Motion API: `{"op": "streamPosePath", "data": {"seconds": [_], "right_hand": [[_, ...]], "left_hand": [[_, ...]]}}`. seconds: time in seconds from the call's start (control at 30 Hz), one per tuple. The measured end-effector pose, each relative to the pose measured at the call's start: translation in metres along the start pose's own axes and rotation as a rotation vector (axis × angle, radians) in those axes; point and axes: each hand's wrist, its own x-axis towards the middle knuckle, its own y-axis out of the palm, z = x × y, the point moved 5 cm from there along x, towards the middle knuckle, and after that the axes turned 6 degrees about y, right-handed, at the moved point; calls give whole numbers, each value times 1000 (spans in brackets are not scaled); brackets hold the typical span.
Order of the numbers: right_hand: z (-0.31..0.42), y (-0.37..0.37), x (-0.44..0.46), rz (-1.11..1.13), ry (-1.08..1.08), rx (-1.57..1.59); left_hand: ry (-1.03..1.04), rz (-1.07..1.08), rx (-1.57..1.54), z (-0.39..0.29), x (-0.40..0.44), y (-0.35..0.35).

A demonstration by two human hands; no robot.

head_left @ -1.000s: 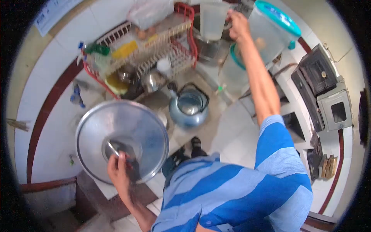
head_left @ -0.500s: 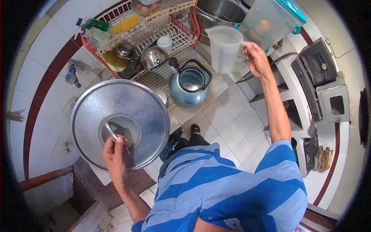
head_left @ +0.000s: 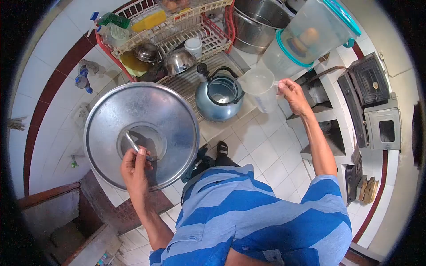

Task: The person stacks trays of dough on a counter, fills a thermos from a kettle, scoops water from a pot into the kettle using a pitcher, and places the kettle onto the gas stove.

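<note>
My left hand point(head_left: 136, 167) grips the bar handle of a large round metal lid point(head_left: 104, 119), which is held up at the left. In my right hand point(head_left: 293, 95) is a translucent plastic measuring jug point(head_left: 259, 88), held by its handle. Its spout side points left, over the right edge of a blue-grey kettle point(head_left: 217, 110). The kettle stands on the ridged drainboard with its top opening uncovered and its black handle raised. From this angle I cannot tell whether the jug touches the kettle. What lies under the lid is hidden.
A dish rack point(head_left: 199, 33) with bowls, a white cup and bottles stands behind the kettle. At the back are a big metal pot point(head_left: 257, 29) and a clear container with a teal rim point(head_left: 306, 40). A stove door point(head_left: 366, 75) is on the right; white tiled floor point(head_left: 253, 142) lies below.
The jug in my right hand has come down and nearer to me, now beside the kettle and tipped toward it. The lid has shifted only slightly, still in my left hand.
</note>
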Motion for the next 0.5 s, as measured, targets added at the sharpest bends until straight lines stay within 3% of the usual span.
{"op": "streamPosePath", "data": {"seconds": [0.5], "right_hand": [[67,44,19,70,-72,-646]], "left_hand": [[-47,0,-9,20,-1,-9]]}}
